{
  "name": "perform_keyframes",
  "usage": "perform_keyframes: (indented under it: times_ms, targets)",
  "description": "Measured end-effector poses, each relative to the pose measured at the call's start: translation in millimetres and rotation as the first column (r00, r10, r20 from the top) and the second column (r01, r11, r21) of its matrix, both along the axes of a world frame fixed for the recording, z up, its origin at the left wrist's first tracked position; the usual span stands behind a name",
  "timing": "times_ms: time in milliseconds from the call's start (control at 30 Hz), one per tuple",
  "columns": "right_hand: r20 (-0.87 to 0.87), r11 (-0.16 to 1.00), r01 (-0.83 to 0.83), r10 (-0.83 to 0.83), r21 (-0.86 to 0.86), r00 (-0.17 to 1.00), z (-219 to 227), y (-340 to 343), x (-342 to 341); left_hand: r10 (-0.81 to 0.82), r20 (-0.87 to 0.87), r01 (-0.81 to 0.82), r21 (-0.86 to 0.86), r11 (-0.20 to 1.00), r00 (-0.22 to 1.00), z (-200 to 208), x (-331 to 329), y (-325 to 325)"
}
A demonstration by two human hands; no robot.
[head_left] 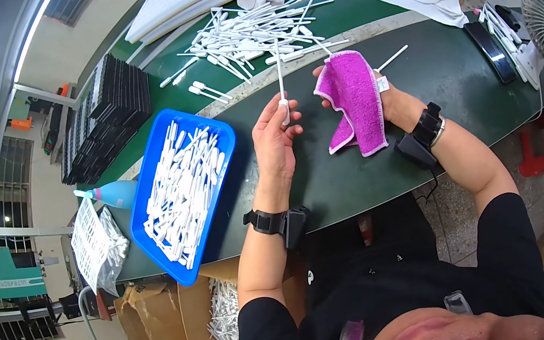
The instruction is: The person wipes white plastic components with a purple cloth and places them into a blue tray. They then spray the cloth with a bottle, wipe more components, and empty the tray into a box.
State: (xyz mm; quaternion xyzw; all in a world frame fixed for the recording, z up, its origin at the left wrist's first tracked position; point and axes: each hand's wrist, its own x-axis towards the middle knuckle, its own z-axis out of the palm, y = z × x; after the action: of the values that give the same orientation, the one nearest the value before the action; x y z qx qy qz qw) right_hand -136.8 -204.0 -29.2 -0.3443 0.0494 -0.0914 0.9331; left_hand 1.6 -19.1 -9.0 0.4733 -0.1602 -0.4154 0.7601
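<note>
Pinching the fat end of a white stick (280,72), the left hand (272,138) is just right of the blue tray (207,122). The stick's thin end points away from the person. The right hand (394,99), farther right of the tray, holds a fuzzy pink cloth (362,102) that hangs down. The cloth hides some of the fingers, so I cannot tell if they hold a stick too. Lots of white sticks (183,191) fill the tray. A big messy pile of sticks (257,33) lies past the tray, to its right. A light blue bottle (118,193) is beside the tray's left side.
</note>
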Motion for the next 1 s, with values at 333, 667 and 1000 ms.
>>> perform_keyframes:
  times_ms: [333, 667, 1000]
  targets:
    - [-0.049, 0.986, 0.128, -0.134, -0.104, 0.99, 7, 38, 4, -0.305, 0.414, 0.186, 0.304, 0.934, 0.857, -13, -52, -14]
    - [0.481, 0.834, -0.274, 0.012, 0.478, 0.876, -15, -9, 4, -0.714, -0.097, 0.721, 0.096, 0.686, 0.693, 6, -47, -13]
    - [0.056, 0.994, -0.063, 0.068, -0.089, 0.996, -7, 37, 2, -0.341, 0.401, 0.248, 0.267, 0.931, 0.85, 8, -51, -15]
